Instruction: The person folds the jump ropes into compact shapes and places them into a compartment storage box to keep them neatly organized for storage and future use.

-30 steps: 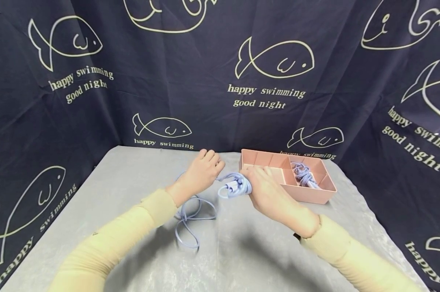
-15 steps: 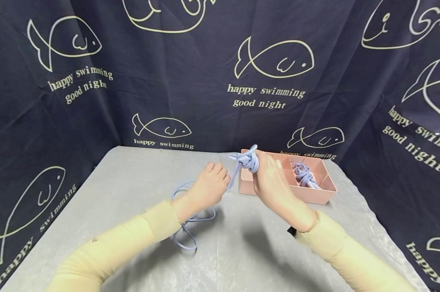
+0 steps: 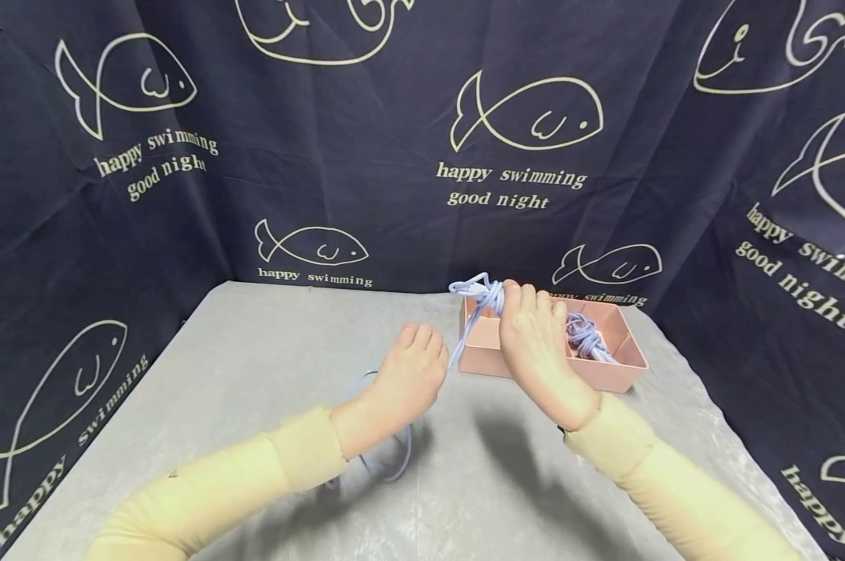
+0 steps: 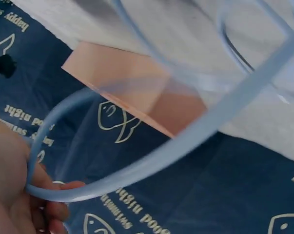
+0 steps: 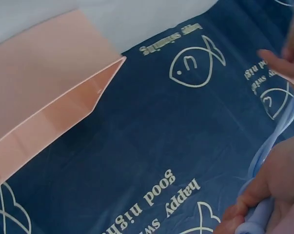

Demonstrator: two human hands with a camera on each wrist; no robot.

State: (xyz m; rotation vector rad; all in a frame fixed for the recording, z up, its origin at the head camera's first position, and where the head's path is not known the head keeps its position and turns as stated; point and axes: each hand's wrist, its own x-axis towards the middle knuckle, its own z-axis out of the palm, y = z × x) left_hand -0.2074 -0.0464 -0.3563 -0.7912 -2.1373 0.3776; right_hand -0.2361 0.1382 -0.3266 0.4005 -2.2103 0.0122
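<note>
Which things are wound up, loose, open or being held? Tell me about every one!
Left hand: holding the loose cord.
Right hand: gripping the wound bundle.
Wound bundle: coiled up, held in the air.
Loose cord: unwound, in slack loops.
Pink box: upright, open on top.
Boxed bundle: coiled up, lying inside the box.
Dark curtain: hanging, creased.

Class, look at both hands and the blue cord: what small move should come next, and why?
Probably the left hand should wrap one turn of its cord around the bundle. The right hand holds that bundle, the cord runs between the two hands, and loose loops below the left hand seem to be left unwound.
</note>
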